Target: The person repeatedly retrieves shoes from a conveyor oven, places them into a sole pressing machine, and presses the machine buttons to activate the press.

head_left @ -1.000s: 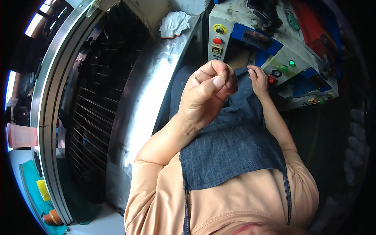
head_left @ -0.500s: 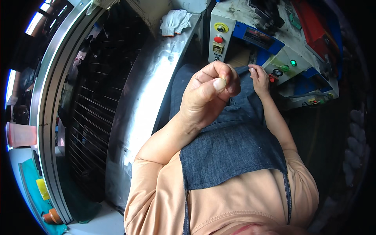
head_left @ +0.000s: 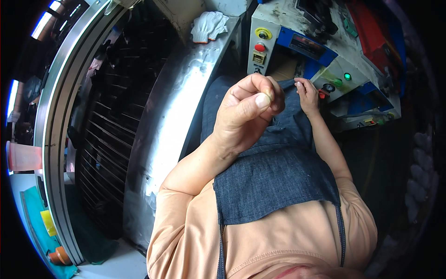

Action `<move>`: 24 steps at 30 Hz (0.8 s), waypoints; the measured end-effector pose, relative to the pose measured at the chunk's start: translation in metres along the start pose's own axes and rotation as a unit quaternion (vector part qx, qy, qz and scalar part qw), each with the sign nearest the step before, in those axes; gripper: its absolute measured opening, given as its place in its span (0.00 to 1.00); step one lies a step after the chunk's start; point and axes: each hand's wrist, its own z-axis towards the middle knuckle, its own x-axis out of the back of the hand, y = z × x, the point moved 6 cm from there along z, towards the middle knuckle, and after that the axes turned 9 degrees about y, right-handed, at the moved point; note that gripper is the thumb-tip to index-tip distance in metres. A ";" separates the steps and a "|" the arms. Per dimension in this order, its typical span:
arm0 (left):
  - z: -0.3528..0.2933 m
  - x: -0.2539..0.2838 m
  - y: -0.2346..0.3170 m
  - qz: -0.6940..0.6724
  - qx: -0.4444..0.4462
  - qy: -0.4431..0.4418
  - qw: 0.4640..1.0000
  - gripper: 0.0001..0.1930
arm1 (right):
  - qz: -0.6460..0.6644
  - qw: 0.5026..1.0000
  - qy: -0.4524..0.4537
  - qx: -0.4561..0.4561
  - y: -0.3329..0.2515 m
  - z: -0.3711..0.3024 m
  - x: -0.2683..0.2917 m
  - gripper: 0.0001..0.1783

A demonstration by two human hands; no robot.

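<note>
Raised in front of my apron, my left hand (head_left: 248, 104) is closed, with the thumb pressed against the curled index finger. Anything between those fingertips is too small or hidden to make out. Lower down and to the right, my right hand (head_left: 307, 96) pinches the edge of the dark denim apron (head_left: 278, 181) at my lap, and the cloth is drawn up to its fingertips.
A shiny metal ledge (head_left: 179, 102) runs along my left, with white gloves (head_left: 209, 27) at its far end. Beyond it is a dark slatted rack (head_left: 111, 125). Ahead right stands a machine with a red button (head_left: 259, 47) and a lit green lamp (head_left: 347, 76).
My left thumb has shifted very slightly against the index finger. The surroundings at left have moved a little with the view; my right hand stays where it was.
</note>
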 end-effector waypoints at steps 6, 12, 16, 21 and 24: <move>-0.001 0.002 0.004 0.066 0.000 0.045 0.997 0.08 | 0.004 1.000 0.005 0.001 0.000 0.000 -0.001 0.11; 0.000 0.005 0.005 0.076 0.001 0.053 0.996 0.09 | 0.004 1.000 0.003 0.001 -0.001 0.001 0.000 0.12; 0.000 0.006 0.005 0.089 -0.002 0.044 0.995 0.10 | 0.012 1.000 0.007 0.003 -0.002 0.001 0.001 0.13; -0.002 0.009 0.005 0.100 -0.011 0.043 0.994 0.09 | 0.007 1.000 0.001 -0.001 -0.003 0.001 0.000 0.13; -0.002 0.012 0.007 0.108 -0.019 0.047 0.993 0.09 | 0.001 1.000 0.001 0.003 -0.004 0.001 0.000 0.13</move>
